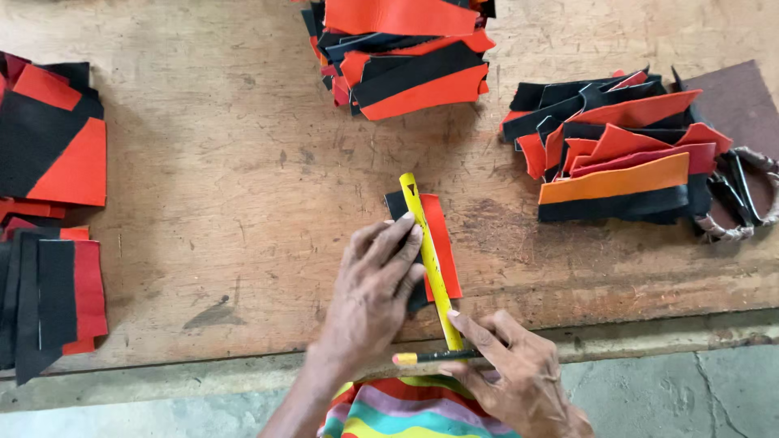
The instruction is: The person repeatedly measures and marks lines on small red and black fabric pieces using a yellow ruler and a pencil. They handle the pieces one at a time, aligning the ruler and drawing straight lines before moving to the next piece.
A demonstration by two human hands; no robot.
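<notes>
So my left hand (377, 280) is pressed flat, fingers spread, on a small red and black leather piece (441, 243) lying near the front edge of the worn wooden tabletop (243, 186). A narrow yellow ruler strip (430, 259) lies lengthwise over it, right along where the black half meets the red, sticking out at both ends. My right hand (519, 373) pinches a dark pencil with a yellow and pink end (430, 356), lying crosswise at the ruler's near end, index finger on the ruler. Stacks of matching red, orange and black pieces (406, 57) sit around.
</notes>
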